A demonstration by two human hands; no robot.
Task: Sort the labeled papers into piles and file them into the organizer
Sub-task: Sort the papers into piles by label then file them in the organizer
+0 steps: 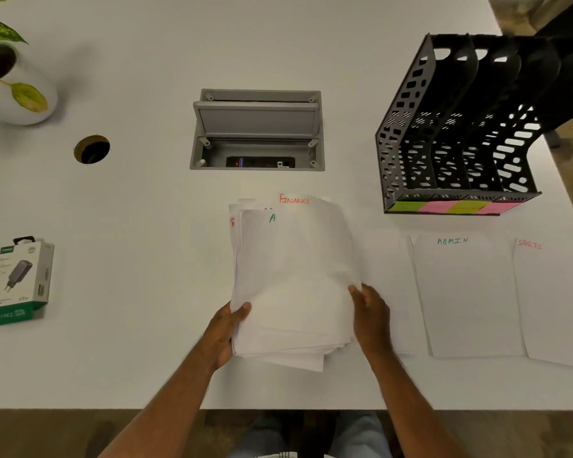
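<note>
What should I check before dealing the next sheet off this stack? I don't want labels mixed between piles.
1. Stack of papers held at both sides by the left hand and right hand: ok.
2. Top sheet's label readable: not ok, only a green "A" shows.
3. ADMIN pile laid out with its label showing: ok.
4. SPORTS pile laid out with its label showing: ok, though it runs partly out of view.
5. FINANCE pile on the table: cannot tell, that label shows only in the stack.
6. Organizer slots hold no papers: ok.
</note>
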